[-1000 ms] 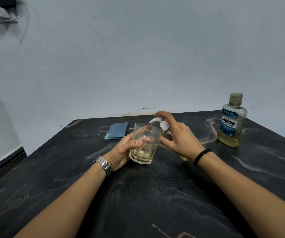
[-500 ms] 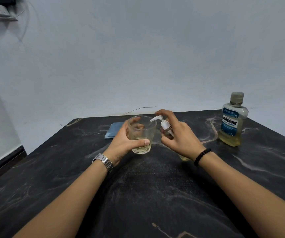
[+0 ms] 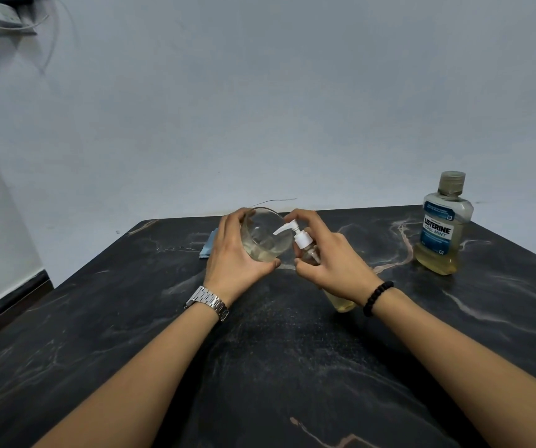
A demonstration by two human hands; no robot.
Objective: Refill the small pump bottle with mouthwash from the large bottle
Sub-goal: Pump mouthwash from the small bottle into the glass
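My left hand (image 3: 237, 253) has tipped the glass (image 3: 265, 236) toward the pump nozzle; right hand (image 3: 331, 260) grips the small pump bottle (image 3: 305, 245) mid-table, dispensing, while the large bottle (image 3: 443, 227) stands capped near the far right edge

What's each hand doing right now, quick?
Left hand: closed on the glass, tilted toward the pump.
Right hand: closed on the pump bottle, leaning, nozzle over the glass rim.

glass (image 3: 265, 236): lifted, now tilted toward pump nozzle (image 3: 284, 228) | left hand (image 3: 234, 253): regripped
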